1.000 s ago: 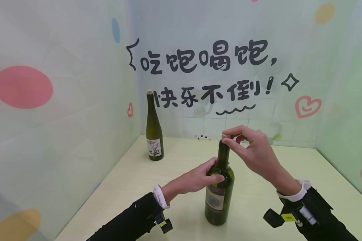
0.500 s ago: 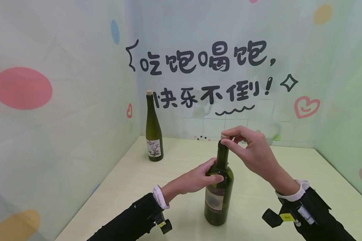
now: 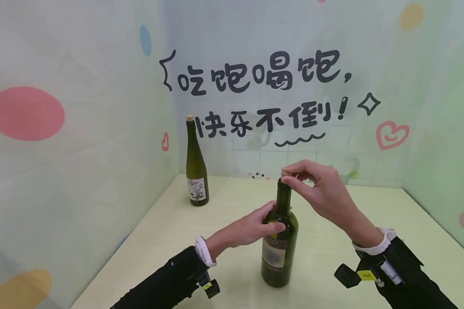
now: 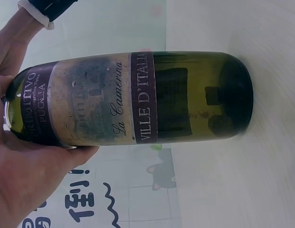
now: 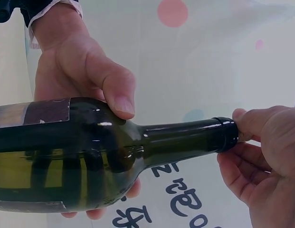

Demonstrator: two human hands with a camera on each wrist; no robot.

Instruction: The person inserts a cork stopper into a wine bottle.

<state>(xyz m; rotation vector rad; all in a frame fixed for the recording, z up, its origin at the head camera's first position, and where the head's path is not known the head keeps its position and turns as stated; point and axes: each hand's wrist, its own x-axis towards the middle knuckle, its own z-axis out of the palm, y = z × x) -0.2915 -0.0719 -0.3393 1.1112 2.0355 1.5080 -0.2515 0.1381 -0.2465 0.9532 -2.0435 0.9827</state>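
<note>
A dark green wine bottle stands upright on the table, its worn label facing me. My left hand grips it round the shoulder, thumb across the front. At the bottle's mouth, my right hand pinches a cork between thumb and index finger. Only a sliver of the cork shows in the right wrist view, between the fingers and the dark neck rim. The left wrist view shows the bottle's label and base, with the left hand at the shoulder end.
A taller, slimmer green bottle with a cork in its top and a floral label stands at the back left of the pale table. Printed fabric walls enclose the table at the left, back and right.
</note>
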